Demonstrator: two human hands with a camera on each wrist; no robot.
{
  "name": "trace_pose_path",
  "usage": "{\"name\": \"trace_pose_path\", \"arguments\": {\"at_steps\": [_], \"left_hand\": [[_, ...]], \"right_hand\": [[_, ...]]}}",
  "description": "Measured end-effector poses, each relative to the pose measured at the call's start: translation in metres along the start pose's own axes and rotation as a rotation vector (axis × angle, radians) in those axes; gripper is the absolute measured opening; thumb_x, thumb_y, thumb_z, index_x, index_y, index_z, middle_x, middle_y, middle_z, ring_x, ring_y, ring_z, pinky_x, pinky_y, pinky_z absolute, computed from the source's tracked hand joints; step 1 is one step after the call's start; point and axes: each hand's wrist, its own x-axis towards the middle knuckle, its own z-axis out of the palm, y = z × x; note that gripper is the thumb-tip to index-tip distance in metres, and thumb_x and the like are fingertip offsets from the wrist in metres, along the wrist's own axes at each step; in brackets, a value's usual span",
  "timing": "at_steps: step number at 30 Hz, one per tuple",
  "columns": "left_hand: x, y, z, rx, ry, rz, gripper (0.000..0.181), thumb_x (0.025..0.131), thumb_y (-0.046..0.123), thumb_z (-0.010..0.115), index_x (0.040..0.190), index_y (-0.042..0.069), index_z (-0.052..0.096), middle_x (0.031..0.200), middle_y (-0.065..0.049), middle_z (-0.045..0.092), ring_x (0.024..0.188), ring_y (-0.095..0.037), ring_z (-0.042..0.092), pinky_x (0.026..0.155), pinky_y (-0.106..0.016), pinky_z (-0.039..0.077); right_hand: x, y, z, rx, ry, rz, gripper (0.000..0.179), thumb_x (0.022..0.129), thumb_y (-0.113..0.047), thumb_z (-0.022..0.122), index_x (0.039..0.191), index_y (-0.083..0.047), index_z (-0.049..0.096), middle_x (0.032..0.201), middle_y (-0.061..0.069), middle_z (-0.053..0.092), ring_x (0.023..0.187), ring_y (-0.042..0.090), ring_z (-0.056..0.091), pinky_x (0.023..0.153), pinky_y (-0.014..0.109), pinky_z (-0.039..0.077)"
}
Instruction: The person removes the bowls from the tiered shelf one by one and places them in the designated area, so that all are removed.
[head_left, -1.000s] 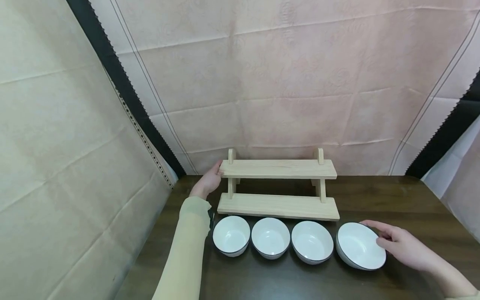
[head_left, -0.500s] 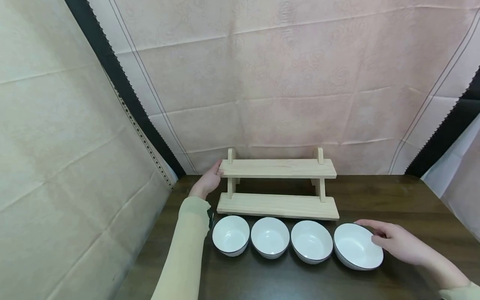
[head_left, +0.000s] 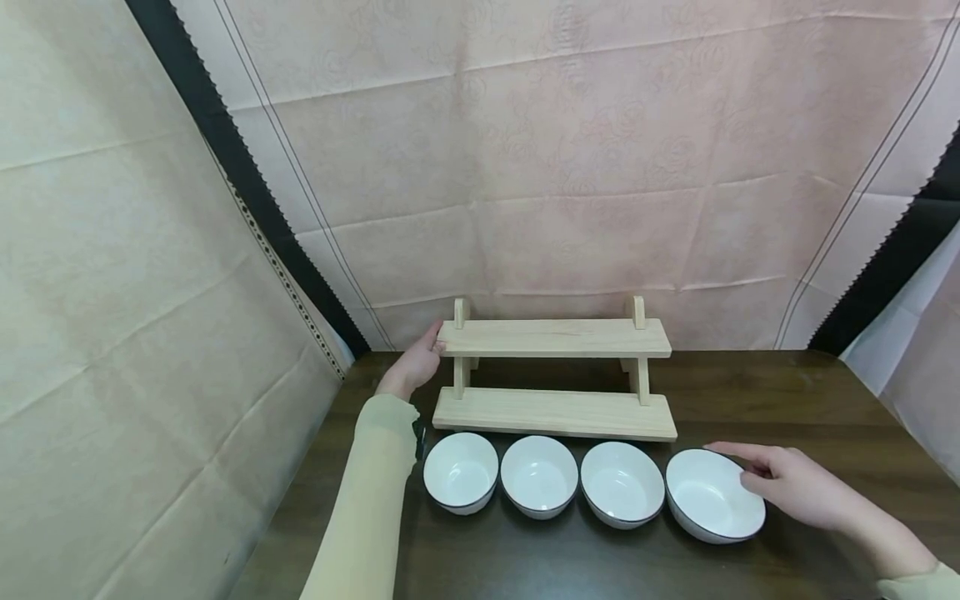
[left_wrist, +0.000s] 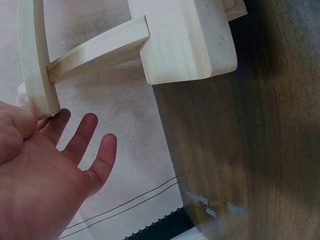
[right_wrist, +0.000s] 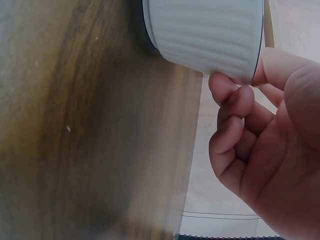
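Observation:
A two-tier pale wooden shelf stands toward the back of the table. My left hand pinches the left end of its upper board between thumb and index finger, the other fingers spread below in the left wrist view. Before the shelf, white bowls with dark rims form a row: a left bowl, a second bowl, a third bowl and a rightmost bowl. My right hand pinches the rim of the rightmost bowl, whose ribbed outer wall shows in the right wrist view.
The dark brown wooden table has a back edge meeting a pale cloth backdrop. Another cloth hangs along the left side. Bits of tape stick to the tabletop near its edge.
My right hand and the rightmost bowl have shifted slightly left, toward the third bowl, mostly in the first half second. The left hand keeps its hold on the shelf.

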Motion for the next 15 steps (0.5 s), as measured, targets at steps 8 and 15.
{"name": "trace_pose_path", "arguments": {"at_steps": [8, 15], "left_hand": [[0.001, -0.011, 0.002, 0.131, 0.086, 0.064, 0.052, 0.102, 0.032, 0.028, 0.151, 0.032, 0.009, 0.158, 0.0, 0.016, 0.146, -0.028, 0.008, 0.113, -0.059, 0.006], [-0.011, -0.03, -0.001, 0.33, 0.31, 0.237, 0.051, 0.1, 0.038, 0.037, 0.148, 0.026, 0.026, 0.154, -0.005, 0.025, 0.142, -0.036, 0.014, 0.102, -0.07, 0.009]], "right_hand": [[0.0, -0.002, 0.001, -0.064, 0.049, -0.018, 0.038, 0.092, -0.027, 0.057, 0.129, -0.033, 0.054, 0.078, -0.01, 0.056, 0.063, -0.003, 0.045, 0.053, 0.02, 0.038], [0.002, -0.01, -0.002, -0.179, 0.239, 0.024, 0.053, 0.095, -0.051, 0.042, 0.139, -0.021, 0.046, 0.127, 0.017, 0.056, 0.112, 0.038, 0.053, 0.083, 0.058, 0.043]]}}
